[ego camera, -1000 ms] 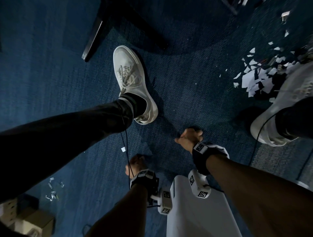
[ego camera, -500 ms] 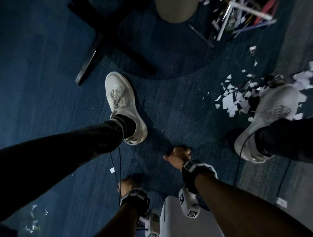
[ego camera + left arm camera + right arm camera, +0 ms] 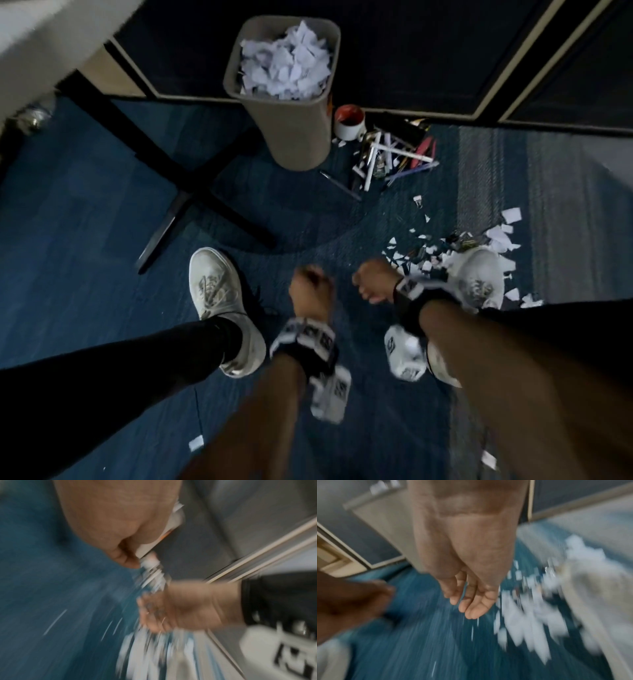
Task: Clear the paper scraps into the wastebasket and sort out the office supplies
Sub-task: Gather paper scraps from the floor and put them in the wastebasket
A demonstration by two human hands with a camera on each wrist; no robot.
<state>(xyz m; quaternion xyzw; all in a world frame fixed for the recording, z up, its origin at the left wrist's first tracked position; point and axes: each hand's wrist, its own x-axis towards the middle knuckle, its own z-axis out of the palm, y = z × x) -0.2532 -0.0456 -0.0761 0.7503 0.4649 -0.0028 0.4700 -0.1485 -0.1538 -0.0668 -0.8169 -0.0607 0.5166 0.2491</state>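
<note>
A grey wastebasket (image 3: 294, 137) stands ahead on the blue carpet, heaped with white paper scraps (image 3: 287, 65). More torn scraps (image 3: 445, 253) lie on the floor at the right, around my right shoe. My left hand (image 3: 311, 291) hangs over the carpet in a fist; the blurred left wrist view shows its curled fingers (image 3: 126, 557) gripping white paper scraps (image 3: 176, 517). My right hand (image 3: 373, 284) is just right of it. The right wrist view shows the right hand (image 3: 471, 604) with loosely bent fingers holding nothing.
A red-and-white cup (image 3: 349, 123), a jumble of pens (image 3: 394, 154) and a binder clip (image 3: 418, 200) lie right of the basket. A black table base (image 3: 178, 192) spreads at the left. My white shoes (image 3: 215, 284) (image 3: 479, 277) flank the hands. Dark panels (image 3: 445, 51) stand behind.
My view has tipped up, bringing the wastebasket and pens into sight. Both hands have lifted off the floor, and the left hand has come forward beside the right.
</note>
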